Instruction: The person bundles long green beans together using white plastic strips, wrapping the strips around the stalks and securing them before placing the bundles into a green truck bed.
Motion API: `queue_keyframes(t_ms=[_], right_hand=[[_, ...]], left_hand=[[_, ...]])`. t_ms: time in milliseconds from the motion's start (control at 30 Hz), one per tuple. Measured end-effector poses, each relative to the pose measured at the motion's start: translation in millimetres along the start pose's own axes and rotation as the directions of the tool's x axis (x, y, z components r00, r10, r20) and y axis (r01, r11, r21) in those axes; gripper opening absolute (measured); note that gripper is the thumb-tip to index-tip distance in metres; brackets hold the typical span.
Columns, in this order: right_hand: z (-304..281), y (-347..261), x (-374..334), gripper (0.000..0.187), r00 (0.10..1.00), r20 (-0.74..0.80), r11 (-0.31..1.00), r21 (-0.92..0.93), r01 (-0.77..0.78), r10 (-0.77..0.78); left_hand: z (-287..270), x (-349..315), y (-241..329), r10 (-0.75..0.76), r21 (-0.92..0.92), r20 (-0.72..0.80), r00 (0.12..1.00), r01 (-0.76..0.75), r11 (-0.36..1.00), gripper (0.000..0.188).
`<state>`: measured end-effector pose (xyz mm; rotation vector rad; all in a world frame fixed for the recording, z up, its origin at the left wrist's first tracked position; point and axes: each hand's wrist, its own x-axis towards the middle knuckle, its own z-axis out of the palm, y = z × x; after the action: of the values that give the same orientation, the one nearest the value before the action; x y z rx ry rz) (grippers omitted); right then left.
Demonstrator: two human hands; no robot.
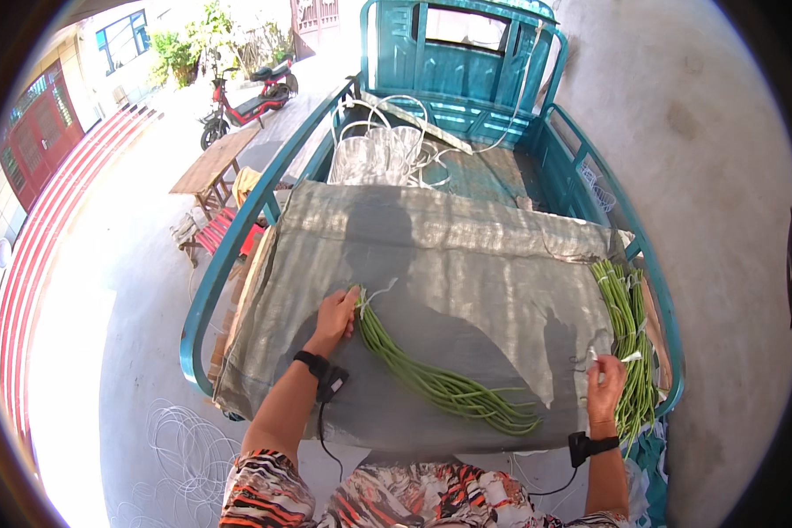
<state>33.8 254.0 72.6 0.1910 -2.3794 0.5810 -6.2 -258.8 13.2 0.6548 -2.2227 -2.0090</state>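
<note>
My left hand grips the near end of a bundle of long green beans that curves across a grey tarp, where a pale string tie sticks out. My right hand pinches a thin white string at the tarp's right edge, beside a second pile of long green beans lying along that edge. Each wrist wears a black band with a cable.
The tarp covers the rear of a teal cargo cart; white cords and clear bags lie in its bed. A wooden bench, a red scooter and loose white loops on the concrete lie to the left.
</note>
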Motion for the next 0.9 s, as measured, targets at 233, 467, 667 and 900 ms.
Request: queue_keyframes(t_ms=[233,467,667,900], right_hand=[[51,-155,-30,0.010,0.870,0.493,0.968,0.206,-0.143,0.024],[90,-220,-18,0.009,0.850,0.527,0.950,0.278,-0.146,-0.024],[140,-209,-5,0.011,0.720,0.671,0.799,0.525,-0.291,-0.179],[171,-224,21,0.013,0.331,0.853,0.442,0.499,-0.745,-0.404]], left_hand=[[10,2,14,0.192,0.636,0.051,0.980,-0.180,0.750,0.064],[11,-12,15,0.147,0.708,0.109,0.983,-0.180,0.682,0.050],[17,-16,20,0.220,0.467,0.103,0.970,-0.242,0.850,0.042],[21,1,32,0.146,0.152,-0.123,0.982,-0.126,0.980,0.037]])
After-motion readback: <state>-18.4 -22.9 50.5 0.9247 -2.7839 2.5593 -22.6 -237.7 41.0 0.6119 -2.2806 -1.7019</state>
